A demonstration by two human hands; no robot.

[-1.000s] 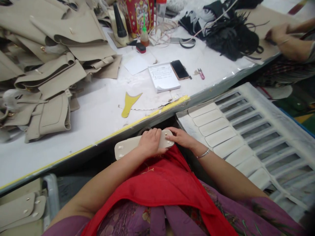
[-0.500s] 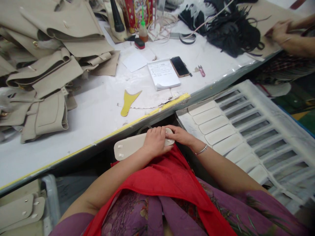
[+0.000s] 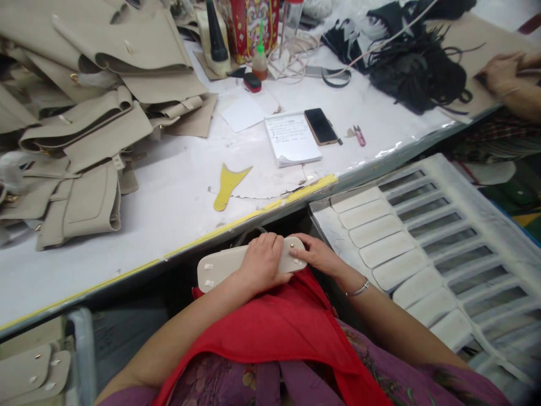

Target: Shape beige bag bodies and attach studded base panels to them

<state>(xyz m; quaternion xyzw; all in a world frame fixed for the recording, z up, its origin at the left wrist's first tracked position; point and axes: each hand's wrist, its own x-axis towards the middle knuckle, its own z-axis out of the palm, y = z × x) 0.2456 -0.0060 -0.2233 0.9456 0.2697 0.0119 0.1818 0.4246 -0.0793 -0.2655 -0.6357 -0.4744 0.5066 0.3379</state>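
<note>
A beige leather strap piece (image 3: 224, 265) with rounded ends lies over my lap, against the red apron (image 3: 253, 321). My left hand (image 3: 262, 256) is wrapped across its middle, thumb along the near edge. At its right end my right hand (image 3: 315, 254) pinches the edge, the thumb beside a small brass stud (image 3: 292, 246). White tabs show at the left end and one at the lower right. What lies under the piece is hidden.
A white table (image 3: 177, 208) runs ahead, bearing piled beige leather parts (image 3: 97, 129), a notepad (image 3: 291, 141), a phone (image 3: 321, 126), pink snips (image 3: 359, 136) and a yellow cutout (image 3: 230, 186). Right is a slatted rack (image 3: 443, 225) with pale pieces; another person's hands (image 3: 501, 73) work beyond.
My right hand has drawn back slightly, and the brass stud now shows clearly. The view has shifted, so the table appears a little lower and further right.
</note>
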